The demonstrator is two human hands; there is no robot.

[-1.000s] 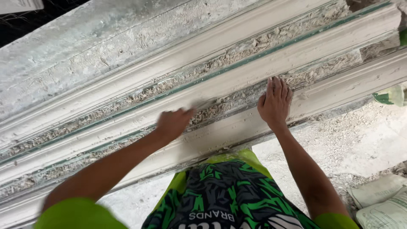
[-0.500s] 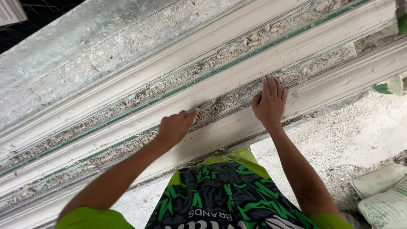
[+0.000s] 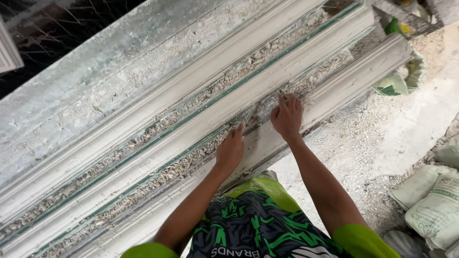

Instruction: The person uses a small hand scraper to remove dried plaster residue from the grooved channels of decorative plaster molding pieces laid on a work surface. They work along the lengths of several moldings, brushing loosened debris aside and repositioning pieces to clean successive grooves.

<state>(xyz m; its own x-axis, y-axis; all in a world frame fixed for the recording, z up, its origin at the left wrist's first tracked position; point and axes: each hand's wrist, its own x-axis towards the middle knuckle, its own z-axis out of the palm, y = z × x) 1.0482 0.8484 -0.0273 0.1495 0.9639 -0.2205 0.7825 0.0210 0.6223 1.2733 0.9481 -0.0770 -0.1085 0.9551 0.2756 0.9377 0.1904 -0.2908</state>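
Note:
Several long white plaster mouldings (image 3: 287, 62) lie side by side on a work surface, running from lower left to upper right, with crumbly plaster debris (image 3: 172, 167) in the grooves between them. My left hand (image 3: 230, 152) rests palm down on the nearest moulding (image 3: 344, 91), fingers pointing into the debris-filled groove. My right hand (image 3: 287, 116) lies flat a little further right on the same moulding, fingers spread at the groove's edge. Neither hand holds anything.
A plaster-crusted flat slab (image 3: 119, 62) lies beyond the mouldings. White plaster crumbs cover the floor (image 3: 382, 138) at the right. Filled sacks (image 3: 430, 200) lie at the lower right, and a green-and-white bag (image 3: 399, 81) sits by the moulding's far end.
The view has shifted, so the mouldings' right ends now show. Both hands have slid along the nearest moulding and now sit closer together by the groove.

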